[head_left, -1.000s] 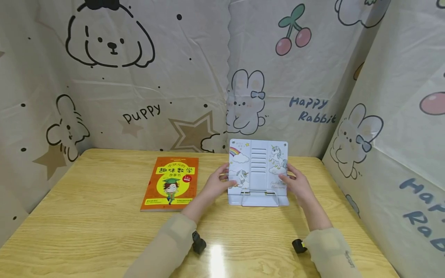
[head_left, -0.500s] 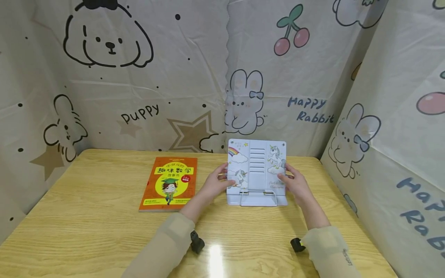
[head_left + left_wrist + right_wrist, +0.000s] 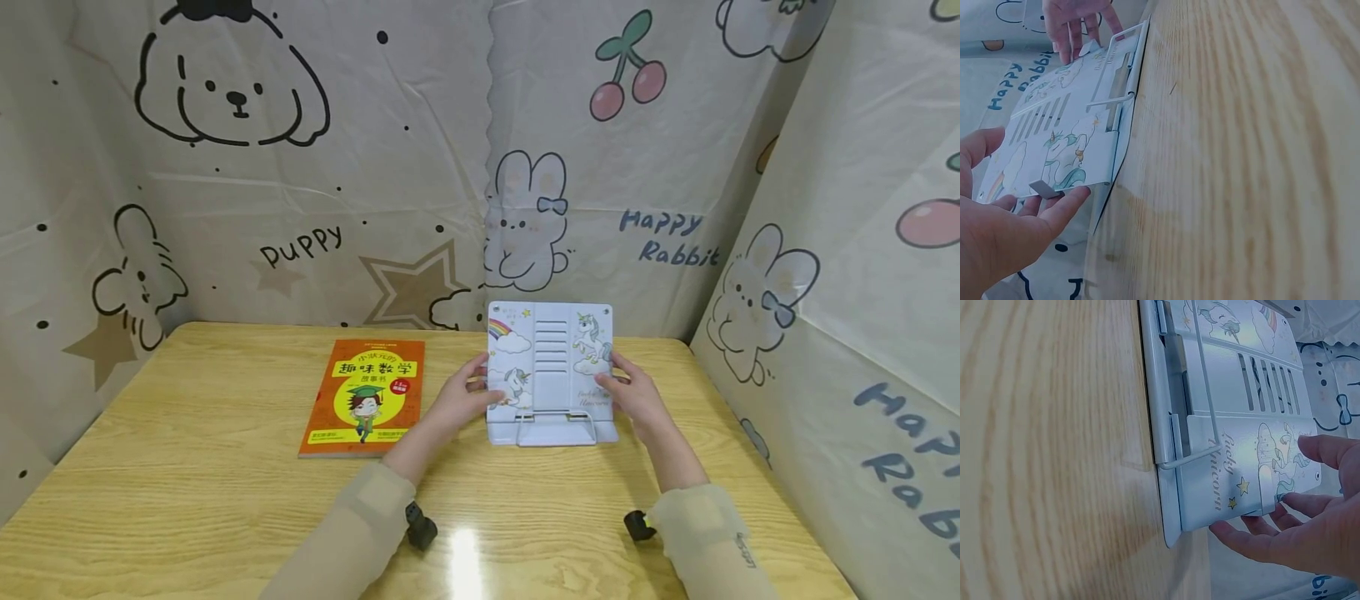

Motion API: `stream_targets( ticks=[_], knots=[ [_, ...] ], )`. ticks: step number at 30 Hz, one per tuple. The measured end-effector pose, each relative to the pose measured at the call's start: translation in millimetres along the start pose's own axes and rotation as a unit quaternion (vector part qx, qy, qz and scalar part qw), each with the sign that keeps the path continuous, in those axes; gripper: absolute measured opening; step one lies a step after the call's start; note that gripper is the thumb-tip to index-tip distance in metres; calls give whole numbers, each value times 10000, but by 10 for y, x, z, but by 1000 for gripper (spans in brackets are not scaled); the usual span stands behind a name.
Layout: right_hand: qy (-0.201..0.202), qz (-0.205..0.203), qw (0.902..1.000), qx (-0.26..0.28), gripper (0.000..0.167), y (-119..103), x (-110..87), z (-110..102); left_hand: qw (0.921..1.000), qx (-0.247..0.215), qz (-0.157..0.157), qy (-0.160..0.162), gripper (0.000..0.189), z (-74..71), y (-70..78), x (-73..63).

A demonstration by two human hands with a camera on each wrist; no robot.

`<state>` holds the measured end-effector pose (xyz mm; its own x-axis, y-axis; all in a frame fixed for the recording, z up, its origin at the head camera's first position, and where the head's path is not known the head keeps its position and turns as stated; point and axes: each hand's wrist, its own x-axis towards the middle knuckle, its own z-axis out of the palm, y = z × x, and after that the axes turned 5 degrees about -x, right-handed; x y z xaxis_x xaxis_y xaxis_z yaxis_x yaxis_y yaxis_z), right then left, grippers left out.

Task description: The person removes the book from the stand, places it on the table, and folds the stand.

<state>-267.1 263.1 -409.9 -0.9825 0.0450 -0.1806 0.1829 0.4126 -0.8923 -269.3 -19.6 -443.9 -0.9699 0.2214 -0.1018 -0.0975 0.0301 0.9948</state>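
A white metal book stand [image 3: 551, 383] printed with unicorns, clouds and a rainbow stands on the table, its slotted panel raised and leaning back. A wire page holder [image 3: 557, 429] crosses its lower front. My left hand [image 3: 463, 393] holds the panel's left edge, thumb toward the front and fingers at the side and behind. Opposite it, my right hand [image 3: 633, 392] holds the right edge in the same way. Small white side tabs show in the wrist views, one beside the left fingers [image 3: 1063, 209] and one beside the right fingers [image 3: 1254, 540]. The panel's back is hidden.
An orange book [image 3: 363, 398] with a cartoon child on its cover lies flat to the left of the stand. The wooden table [image 3: 187, 467] ends at a printed cloth [image 3: 315, 192] behind it, and cloth also hangs at both sides.
The stand's panel has shifted very slightly left and its top edge sits a touch lower. Both hands keep their hold and move with it. The head view has drifted slightly.
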Motion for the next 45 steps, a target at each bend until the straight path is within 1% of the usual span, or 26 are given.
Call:
stream_targets(
  ticks=[4,9,17,25,27,32,37,41,45],
  knots=[
    [-23,-15,10000,14,68,-12,-2,4,10000,-62,-20,-60,74,-10,15,-24],
    [-24,23,10000,-69,68,-18,14,11,9999,-1,-13,-104,74,-20,16,-49],
    [-2,-47,9999,-122,66,-9,44,12,9998,5,-91,-172,76,-32,22,-106],
    [104,-105,9995,-261,67,34,92,25,9998,-54,24,-182,76,-27,8,-153],
    [105,-128,9994,-294,67,37,98,29,9998,-102,10,-185,77,-27,-2,-157],
    [102,-106,9995,-296,67,15,102,41,9996,-224,28,-177,77,-15,-15,-186],
    [118,-60,9995,-271,67,-13,104,48,9994,-273,150,-169,74,6,-23,-215],
    [107,-36,9995,-289,68,-24,116,53,9992,-254,226,-189,73,6,-22,-231],
    [113,-25,9992,-385,69,-22,136,62,9993,-238,202,-223,73,-5,-19,-258]
  ],
)
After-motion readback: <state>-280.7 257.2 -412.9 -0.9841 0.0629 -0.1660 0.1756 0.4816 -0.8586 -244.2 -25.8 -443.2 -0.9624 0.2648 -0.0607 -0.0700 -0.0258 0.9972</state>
